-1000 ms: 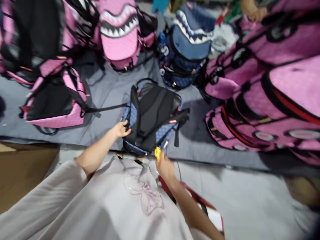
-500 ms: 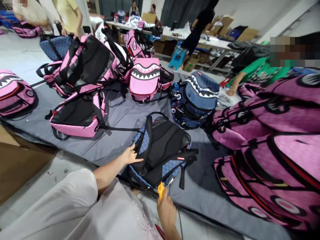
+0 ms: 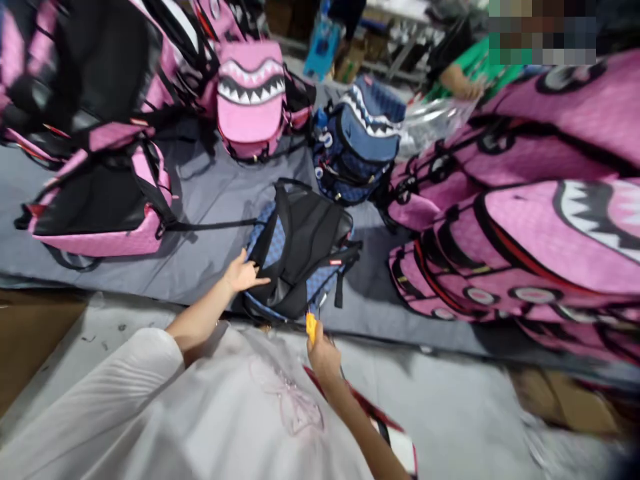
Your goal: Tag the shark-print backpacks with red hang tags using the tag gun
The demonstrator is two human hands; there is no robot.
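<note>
A blue-checked backpack (image 3: 313, 227) lies on the grey-covered table with its black padded back and straps facing up. At its left edge is my left hand (image 3: 243, 275), fingers spread, touching or just above the side. My right hand (image 3: 324, 359) is closed around a small orange-yellow tool (image 3: 311, 328) with a thin tip; blur hides its exact kind. That tip points at the backpack's lower edge, close to the end of a strap. A black strap (image 3: 215, 225) runs from the left to the backpack.
Pink backpacks with shark-mouth prints (image 3: 253, 100) stand behind and are piled at the right (image 3: 525, 247). Another blue backpack (image 3: 360, 143) stands beyond mine. A pink backpack (image 3: 100, 207) lies left. A person in a green sleeve (image 3: 490, 63) handles clear plastic (image 3: 435, 123). Cardboard (image 3: 30, 340) sits at lower left.
My view has tilted down and shifted right, so the scene sits higher and further left. Both hands keep about the same places at the backpack; the tool is still in my right hand.
</note>
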